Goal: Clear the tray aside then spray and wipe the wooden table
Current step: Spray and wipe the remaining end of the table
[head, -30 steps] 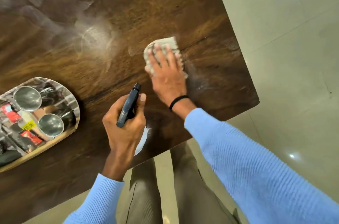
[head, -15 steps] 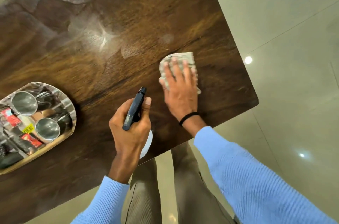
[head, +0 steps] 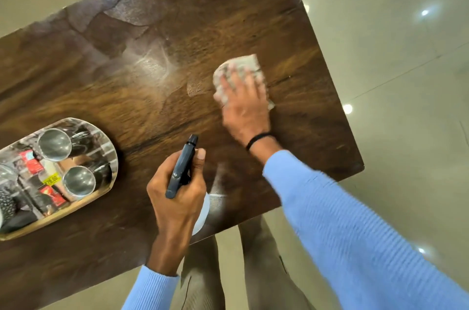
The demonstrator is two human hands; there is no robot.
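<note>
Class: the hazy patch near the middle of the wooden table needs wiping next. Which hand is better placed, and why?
Right. The right hand presses the cloth flat on the table close to the hazy patch; the left hand grips the spray bottle nearer the front edge, with no cloth.

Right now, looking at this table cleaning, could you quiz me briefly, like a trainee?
1. True or false: the left hand grips the spray bottle.
2. The cloth lies under: A the right hand, B a cup, C a book.
3. Fill in: the tray sits on the wooden table to the person's ____.
Key: 1 true; 2 A; 3 left.
</note>
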